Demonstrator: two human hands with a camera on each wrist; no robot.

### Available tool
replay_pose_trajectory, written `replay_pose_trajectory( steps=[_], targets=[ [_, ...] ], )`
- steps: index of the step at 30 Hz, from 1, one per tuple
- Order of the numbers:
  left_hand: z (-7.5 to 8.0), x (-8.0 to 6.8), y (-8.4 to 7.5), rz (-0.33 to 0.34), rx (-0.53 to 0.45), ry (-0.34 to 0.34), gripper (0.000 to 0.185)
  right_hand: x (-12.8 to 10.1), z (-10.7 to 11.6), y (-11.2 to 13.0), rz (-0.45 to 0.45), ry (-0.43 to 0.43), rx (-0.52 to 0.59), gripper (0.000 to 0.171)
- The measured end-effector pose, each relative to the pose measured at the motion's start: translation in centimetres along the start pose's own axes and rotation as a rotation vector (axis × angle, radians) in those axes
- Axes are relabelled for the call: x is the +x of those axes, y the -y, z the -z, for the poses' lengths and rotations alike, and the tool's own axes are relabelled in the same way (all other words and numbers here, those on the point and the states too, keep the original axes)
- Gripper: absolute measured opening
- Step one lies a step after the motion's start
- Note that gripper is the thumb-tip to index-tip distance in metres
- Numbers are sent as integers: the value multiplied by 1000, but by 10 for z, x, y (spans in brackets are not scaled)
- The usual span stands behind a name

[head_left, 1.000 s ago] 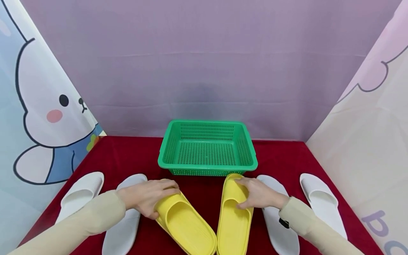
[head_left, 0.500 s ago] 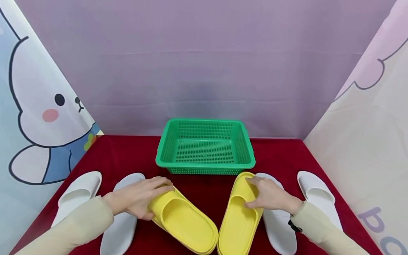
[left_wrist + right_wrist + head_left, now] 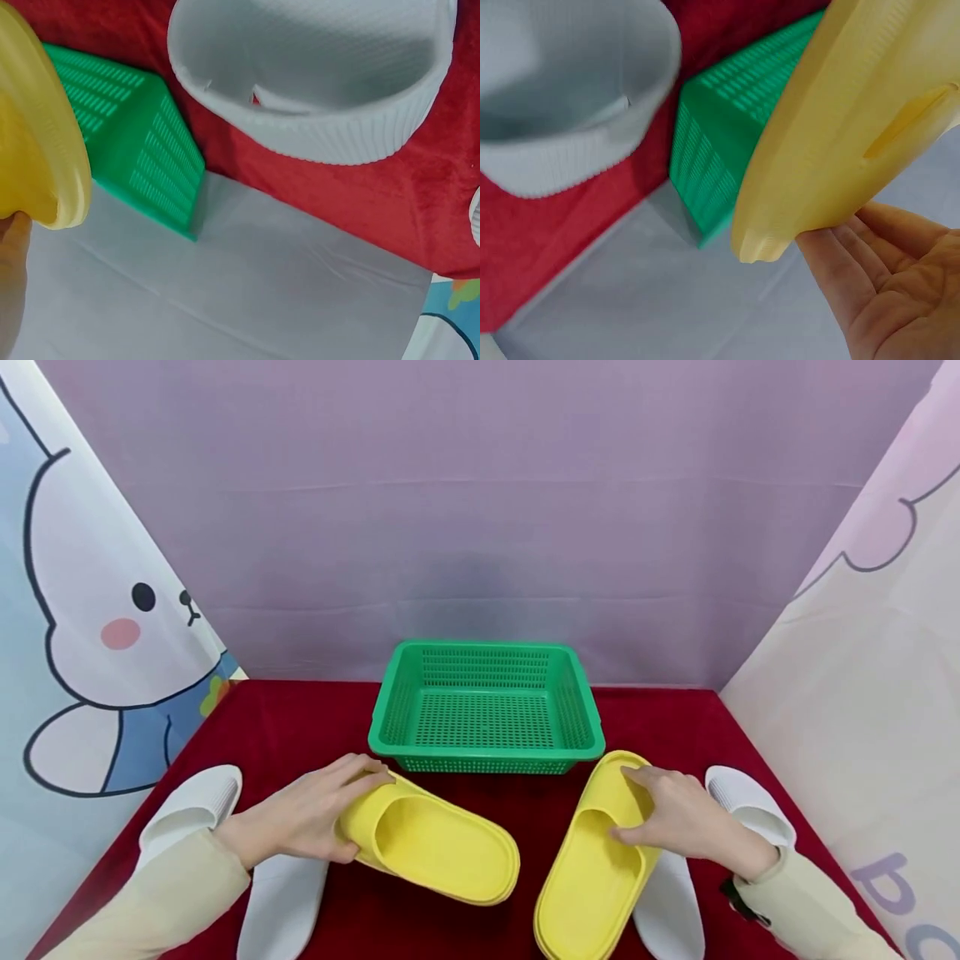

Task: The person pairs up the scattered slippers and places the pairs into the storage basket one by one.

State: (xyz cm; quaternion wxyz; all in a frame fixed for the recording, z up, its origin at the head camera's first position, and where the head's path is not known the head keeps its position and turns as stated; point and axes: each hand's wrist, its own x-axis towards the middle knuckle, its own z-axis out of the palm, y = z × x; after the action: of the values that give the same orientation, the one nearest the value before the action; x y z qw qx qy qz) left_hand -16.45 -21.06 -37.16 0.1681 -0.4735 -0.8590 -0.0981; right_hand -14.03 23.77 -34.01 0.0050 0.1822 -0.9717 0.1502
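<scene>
My left hand (image 3: 318, 814) grips the toe end of a yellow slipper (image 3: 438, 847), which is tilted with its heel pointing right. The left wrist view shows that slipper's yellow edge (image 3: 41, 150) above a finger. My right hand (image 3: 667, 818) holds the strap of the second yellow slipper (image 3: 596, 877), thumb in its opening. This one is raised over a white slipper (image 3: 671, 910). In the right wrist view its yellow sole (image 3: 855, 112) is off the cloth above my palm (image 3: 889, 289). The green basket (image 3: 487, 706) stands empty just behind both.
A red cloth (image 3: 300, 718) covers the table. Two white slippers (image 3: 191, 806) (image 3: 281, 902) lie at the left, and another (image 3: 750, 806) at the far right. Purple backdrop behind, printed panels on both sides. The basket's green wall (image 3: 131, 142) (image 3: 724, 150) and a white slipper (image 3: 322, 82) (image 3: 562, 97) show in both wrist views.
Both yellow slippers have been lifted and swung apart. The left one has turned its heel to the right; the right one has moved right, over the white slipper.
</scene>
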Motion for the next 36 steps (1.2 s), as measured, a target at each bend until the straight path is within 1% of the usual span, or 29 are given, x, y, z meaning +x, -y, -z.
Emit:
replay_pose_trajectory(
  steps=[4,11,15,18,22,26,33,36],
  targets=[
    [5,2,3,39,7,-70,74,-1,13,-3,-35,-34,-3,81],
    [17,10,4,150,58,-167,76,8,35,-5,-98,-135,14,88],
    [23,15,3,209,66,-223,76,15,40,-7,-119,-182,37,90],
    [24,20,1,252,62,-251,77,20,40,-9,-144,-211,58,91],
    [24,26,-3,296,51,-268,77,29,36,-12,-171,-271,63,90],
    [22,34,-8,316,42,-264,78,37,33,-13,-184,-355,66,87],
    [17,48,-14,307,27,-276,77,44,29,-12,-236,-436,113,88],
    [14,54,-17,297,38,-268,76,48,26,-11,-269,-465,122,88]
  ],
)
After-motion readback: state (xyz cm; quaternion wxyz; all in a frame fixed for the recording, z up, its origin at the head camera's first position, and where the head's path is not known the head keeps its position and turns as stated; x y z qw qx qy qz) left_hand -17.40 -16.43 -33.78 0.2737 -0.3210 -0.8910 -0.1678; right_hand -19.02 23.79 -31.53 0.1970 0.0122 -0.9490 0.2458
